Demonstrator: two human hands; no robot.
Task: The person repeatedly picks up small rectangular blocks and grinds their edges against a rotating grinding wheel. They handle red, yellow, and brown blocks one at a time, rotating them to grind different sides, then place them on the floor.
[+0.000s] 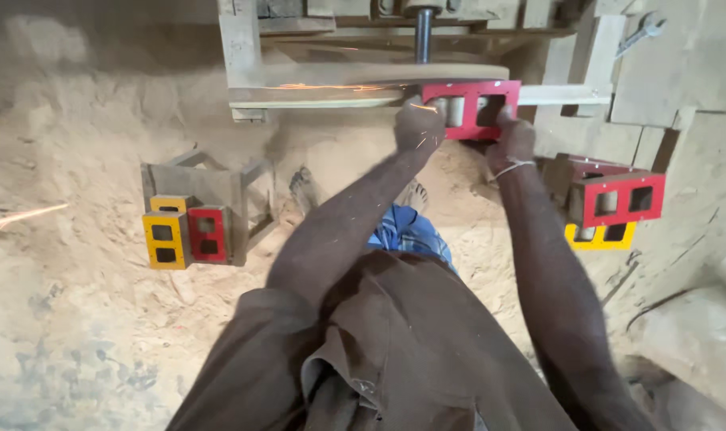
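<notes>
Up at the spinning grinding disc (323,86) I see both hands clamping a red frame (472,108), left hand (419,124) and right hand (513,137) fingers wrapped tight. Sparks fly, so grinding looks mid-way; painted frames (186,231) wait on the floor

Both hands sit close under the spinning disc (355,76), which throws sparks toward 9 o'clock, so that side is not safe to pass. At 12 o'clock the shaft (424,36) and the wooden frame (239,48) close the way. At 3 o'clock a stack of red and yellow blocks (614,203) stands near the right hand (513,140). At 8 o'clock, past the left hand (417,124), the sandy floor (83,319) is open until the blocks by the stool (203,191).
</notes>
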